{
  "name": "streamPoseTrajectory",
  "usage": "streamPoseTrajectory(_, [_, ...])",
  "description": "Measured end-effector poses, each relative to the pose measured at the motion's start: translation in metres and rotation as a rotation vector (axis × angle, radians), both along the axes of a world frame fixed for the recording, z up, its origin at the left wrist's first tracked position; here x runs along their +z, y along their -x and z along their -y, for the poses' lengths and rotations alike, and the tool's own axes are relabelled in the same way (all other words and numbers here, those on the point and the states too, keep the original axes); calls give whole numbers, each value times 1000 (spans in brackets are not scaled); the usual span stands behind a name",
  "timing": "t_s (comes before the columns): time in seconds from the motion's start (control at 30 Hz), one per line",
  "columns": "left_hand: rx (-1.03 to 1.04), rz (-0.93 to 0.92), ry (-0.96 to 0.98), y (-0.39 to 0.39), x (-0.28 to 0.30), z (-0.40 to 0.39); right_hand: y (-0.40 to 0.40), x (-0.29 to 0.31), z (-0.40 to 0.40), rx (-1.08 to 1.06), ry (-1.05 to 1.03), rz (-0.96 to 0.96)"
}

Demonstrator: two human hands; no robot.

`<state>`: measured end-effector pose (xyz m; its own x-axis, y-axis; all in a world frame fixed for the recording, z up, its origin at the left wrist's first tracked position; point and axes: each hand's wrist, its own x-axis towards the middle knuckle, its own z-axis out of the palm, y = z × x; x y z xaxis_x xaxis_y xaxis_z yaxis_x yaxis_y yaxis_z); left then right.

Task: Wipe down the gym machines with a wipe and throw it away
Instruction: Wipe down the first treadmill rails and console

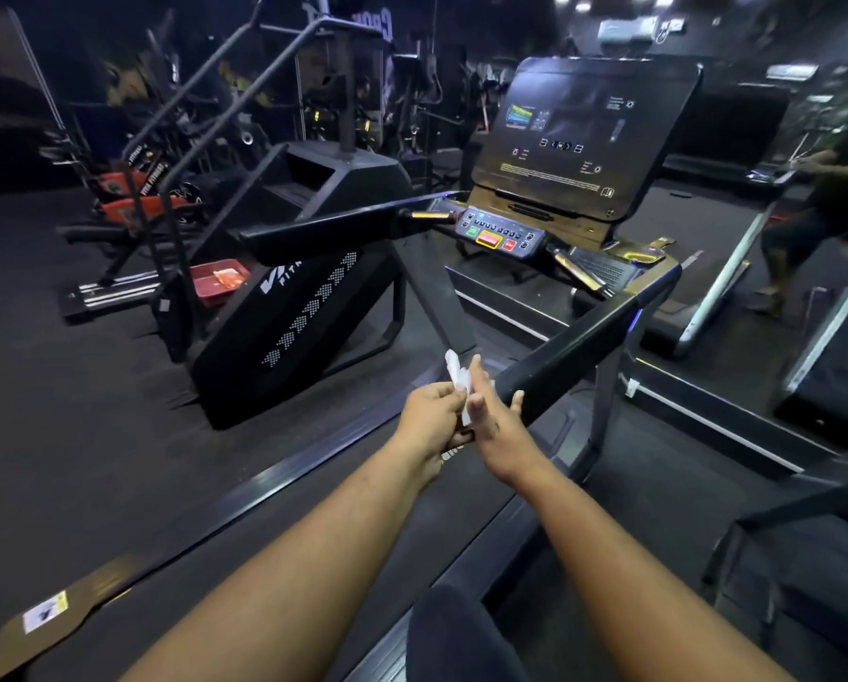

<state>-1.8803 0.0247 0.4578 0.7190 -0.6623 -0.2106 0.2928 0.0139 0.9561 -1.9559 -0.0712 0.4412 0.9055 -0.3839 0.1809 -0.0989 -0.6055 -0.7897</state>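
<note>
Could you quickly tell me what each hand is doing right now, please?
Left hand: closed, pinching the white wipe.
Right hand: open, fingers extended, against the wipe; grip cannot be told.

Two hands, left [434, 415] and right [493, 420], over the treadmill belt [264, 558], one white wipe [458, 381] between them. One treadmill console [579, 135] ahead, two handrails [323, 228] [589, 337]. One stair climber [308, 268] left of the treadmill, one red tray [215, 280] beside it.
</note>
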Motion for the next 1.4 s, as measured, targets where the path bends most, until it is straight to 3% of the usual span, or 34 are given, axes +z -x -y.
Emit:
streamPoseTrajectory(0.17, [81, 73, 22, -44, 19, -18, -33, 36, 13, -187, -97, 91])
streamPoseTrajectory(0.43, [64, 197, 14, -152, 26, -16, -138, 61, 43, -64, -493, 33])
streamPoseTrajectory(0.6, [109, 425, -37, -245, 4, 17, -225, 63, 83, -122, -554, 27])
streamPoseTrajectory(0.7, [44, 645, -92, -303, 6, 51, -278, 64, 112, -167, -573, 39])
streamPoseTrajectory(0.77, [-47, 674, -86, -339, 18, 81, -316, 72, 136, -237, -619, 45])
streamPoseTrajectory(1.0, [-214, 565, -73, -424, 95, 156, -396, 139, 191, -408, -798, 84])
streamPoseTrajectory(1.17, [-187, 183, -18, -442, 152, 182, -411, 181, 195, -443, -879, 220])
streamPoseTrajectory(1.27, [-188, -51, 23, -449, 166, 198, -411, 184, 196, -424, -662, 255])
streamPoseTrajectory(1.4, [-210, -151, 52, -463, 180, 219, -422, 189, 209, -500, -241, 240])
